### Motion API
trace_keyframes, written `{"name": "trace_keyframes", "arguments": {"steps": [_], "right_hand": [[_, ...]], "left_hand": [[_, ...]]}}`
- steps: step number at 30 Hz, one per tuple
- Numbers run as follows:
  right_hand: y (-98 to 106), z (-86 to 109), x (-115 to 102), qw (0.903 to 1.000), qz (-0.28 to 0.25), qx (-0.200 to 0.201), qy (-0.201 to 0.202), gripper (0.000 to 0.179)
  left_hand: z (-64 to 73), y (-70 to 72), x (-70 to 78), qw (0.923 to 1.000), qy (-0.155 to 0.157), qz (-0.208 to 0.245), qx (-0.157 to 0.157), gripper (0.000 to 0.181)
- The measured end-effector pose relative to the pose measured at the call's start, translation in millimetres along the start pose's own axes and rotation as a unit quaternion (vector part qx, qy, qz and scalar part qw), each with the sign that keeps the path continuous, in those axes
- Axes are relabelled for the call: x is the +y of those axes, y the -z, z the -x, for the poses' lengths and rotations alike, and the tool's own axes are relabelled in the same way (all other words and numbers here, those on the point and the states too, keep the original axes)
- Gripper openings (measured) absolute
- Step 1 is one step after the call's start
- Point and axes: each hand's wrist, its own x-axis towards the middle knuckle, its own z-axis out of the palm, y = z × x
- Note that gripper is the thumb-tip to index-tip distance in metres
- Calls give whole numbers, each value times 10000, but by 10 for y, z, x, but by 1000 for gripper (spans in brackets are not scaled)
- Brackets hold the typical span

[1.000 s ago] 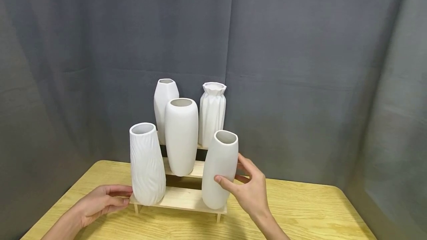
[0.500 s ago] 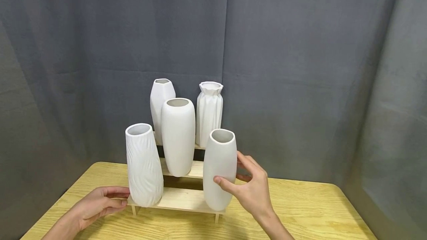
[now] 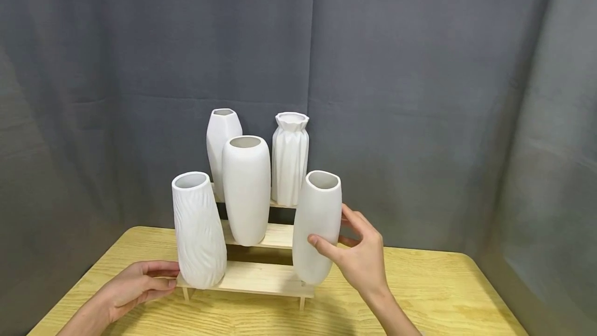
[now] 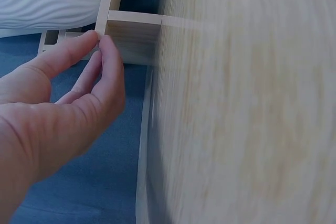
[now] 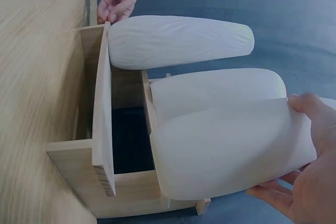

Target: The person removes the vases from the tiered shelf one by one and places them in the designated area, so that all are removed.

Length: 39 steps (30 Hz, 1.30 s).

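A smooth white vase (image 3: 317, 222) is gripped by my right hand (image 3: 366, 261), thumb on its front and fingers behind its right side. In the right wrist view the base of this vase (image 5: 220, 150) is apart from the front board, so it is held up over the step's right end. My left hand (image 3: 140, 287) pinches the left end of the lowest step of a wooden stepped stand (image 3: 261, 277); the left wrist view shows thumb and fingertips at the board's corner (image 4: 107, 24). Beside that hand a wavy-textured white vase (image 3: 199, 232) stands on the same step.
On the middle step stands a rounded white vase (image 3: 246, 191). The top step bears a faceted vase (image 3: 221, 144) and a pleated-neck vase (image 3: 290, 159). The stand is on a light wooden table (image 3: 420, 294), with a grey curtain (image 3: 396, 92) behind.
The smooth vase in my right hand has risen off the lowest step and shifted right. My left hand keeps its hold on the stand. The whole head view has shifted slightly.
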Motion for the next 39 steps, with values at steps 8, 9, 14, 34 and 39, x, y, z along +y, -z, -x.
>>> {"name": "trace_keyframes", "arguments": {"steps": [8,9,14,34,39], "right_hand": [[108,-62,-5,9993,-96,290,-237,69],[124,-67,-6,9992,-68,331,-210,69],[189,-103,-20,9988,44,479,-46,69],[386,-207,123,9922,767,947,257,66],[434,-225,216,9891,1070,953,332,65]], "left_hand": [[2,28,-5,9999,29,16,-103,42],[-1,27,-3,9999,39,25,-113,41],[5,21,7,9999,5,36,-126,41],[-17,22,-11,9996,-128,145,-184,40],[-9,38,-31,9994,-180,210,-224,40]]}}
